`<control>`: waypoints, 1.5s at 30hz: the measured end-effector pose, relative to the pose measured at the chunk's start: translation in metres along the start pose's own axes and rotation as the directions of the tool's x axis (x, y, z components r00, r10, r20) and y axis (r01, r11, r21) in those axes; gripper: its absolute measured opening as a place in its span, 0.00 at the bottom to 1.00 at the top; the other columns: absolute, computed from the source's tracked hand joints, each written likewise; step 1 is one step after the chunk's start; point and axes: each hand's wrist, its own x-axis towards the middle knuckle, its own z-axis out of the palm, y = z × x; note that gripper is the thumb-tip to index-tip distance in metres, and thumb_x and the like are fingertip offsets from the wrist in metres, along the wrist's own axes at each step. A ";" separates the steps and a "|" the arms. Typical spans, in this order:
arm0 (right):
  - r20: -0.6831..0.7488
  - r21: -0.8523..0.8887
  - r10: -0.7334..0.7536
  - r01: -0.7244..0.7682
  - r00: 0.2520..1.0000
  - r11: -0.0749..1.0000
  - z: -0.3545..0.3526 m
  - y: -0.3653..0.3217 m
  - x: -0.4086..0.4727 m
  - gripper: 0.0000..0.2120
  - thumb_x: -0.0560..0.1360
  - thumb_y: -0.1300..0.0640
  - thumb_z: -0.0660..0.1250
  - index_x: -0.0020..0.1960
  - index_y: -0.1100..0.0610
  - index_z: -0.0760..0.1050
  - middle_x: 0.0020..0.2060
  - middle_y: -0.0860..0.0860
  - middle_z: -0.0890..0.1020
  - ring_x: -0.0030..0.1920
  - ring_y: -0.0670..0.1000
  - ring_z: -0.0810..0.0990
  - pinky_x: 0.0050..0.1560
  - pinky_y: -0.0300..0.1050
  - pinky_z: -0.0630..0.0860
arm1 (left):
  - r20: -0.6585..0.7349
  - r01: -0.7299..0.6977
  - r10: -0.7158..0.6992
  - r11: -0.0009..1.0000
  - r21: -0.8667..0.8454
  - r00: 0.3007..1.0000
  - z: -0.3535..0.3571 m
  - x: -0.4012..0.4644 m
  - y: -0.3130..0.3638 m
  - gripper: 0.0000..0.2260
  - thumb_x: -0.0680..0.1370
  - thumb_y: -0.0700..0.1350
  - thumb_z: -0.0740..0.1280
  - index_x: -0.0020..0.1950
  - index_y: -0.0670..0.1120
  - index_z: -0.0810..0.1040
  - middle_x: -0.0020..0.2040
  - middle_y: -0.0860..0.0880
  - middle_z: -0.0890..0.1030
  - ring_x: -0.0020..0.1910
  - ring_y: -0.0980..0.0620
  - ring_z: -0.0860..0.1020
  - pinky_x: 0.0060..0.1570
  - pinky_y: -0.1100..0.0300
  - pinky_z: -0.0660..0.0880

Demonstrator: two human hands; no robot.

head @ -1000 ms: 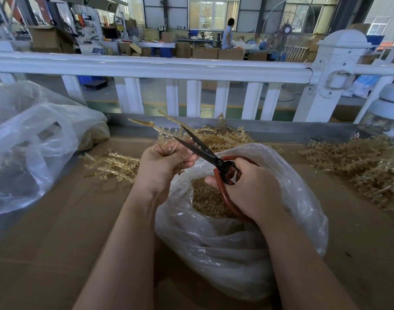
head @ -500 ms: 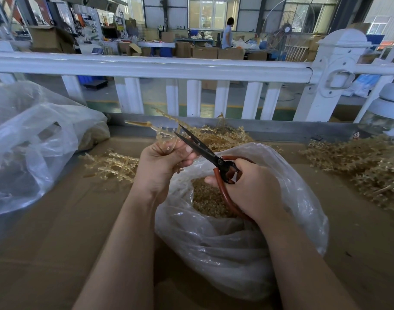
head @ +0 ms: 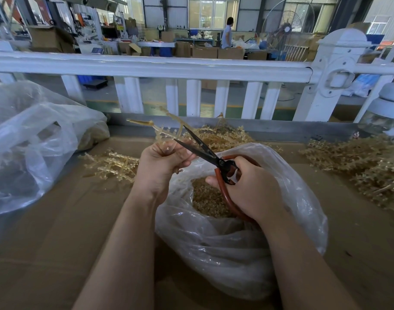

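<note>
The amber plastic sprue (head: 167, 129) is being snipped over the clear bag (head: 236, 253) that sits nearest the body, its mouth open under both hands and holding a heap of cut-off bits (head: 205, 198). The right hand (head: 247, 189) is clenched round the red loop handles of the scissors (head: 202, 147), thumb through one loop. The left hand (head: 160, 164) pinches the sprue's lower end between curled fingertips and thumb.

The blades stand parted and point away and to the left, with the lower tip just beside the left fingertips and the upper one against the sprue's stem.

To do this cut well, I would keep the bite close to the pivot side of the blades rather than at the tips. I would also hold the stem steady just below the cut and keep the snip over the bag's mouth so the piece drops in. The left fingertips sit very near the lower blade, so they should stay behind its edge.

The sprue rises out of the left fingers, and its long axis runs up and away toward the white railing (head: 146, 66). At the top it forks, one arm pointing left and the other onward.

Beyond the fingers lie more sprues: a pile (head: 111, 163) to their left, one (head: 220, 137) behind the blades and a big heap (head: 359, 162) far off to the right.
</note>
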 end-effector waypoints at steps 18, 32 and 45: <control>0.043 0.052 -0.009 0.007 0.999 0.999 0.000 0.001 0.000 0.34 0.63 0.18 0.56 0.51 0.43 0.75 0.39 0.34 0.76 0.39 0.36 0.73 0.40 0.30 0.69 | 0.097 0.034 -0.031 0.999 -0.032 0.995 0.000 0.002 -0.001 0.08 0.68 0.33 0.70 0.45 0.41 0.78 0.38 0.45 0.80 0.36 0.50 0.77 0.46 0.59 0.74; 0.087 0.134 0.004 -0.016 0.996 0.991 0.000 0.001 0.000 0.26 0.64 0.21 0.61 0.49 0.39 0.74 0.38 0.34 0.79 0.42 0.35 0.77 0.40 0.30 0.69 | 0.228 0.035 -0.022 0.998 -0.052 0.973 0.003 -0.001 0.003 0.07 0.68 0.31 0.68 0.42 0.40 0.76 0.33 0.48 0.81 0.35 0.53 0.80 0.45 0.62 0.76; 0.057 0.108 0.007 -0.013 0.998 0.994 -0.003 -0.003 -0.001 0.24 0.63 0.21 0.62 0.45 0.38 0.75 0.35 0.33 0.77 0.41 0.34 0.76 0.39 0.30 0.68 | 0.206 0.124 -0.099 0.986 -0.113 0.973 0.002 0.000 0.004 0.08 0.68 0.31 0.70 0.43 0.40 0.77 0.34 0.47 0.80 0.33 0.52 0.78 0.41 0.63 0.76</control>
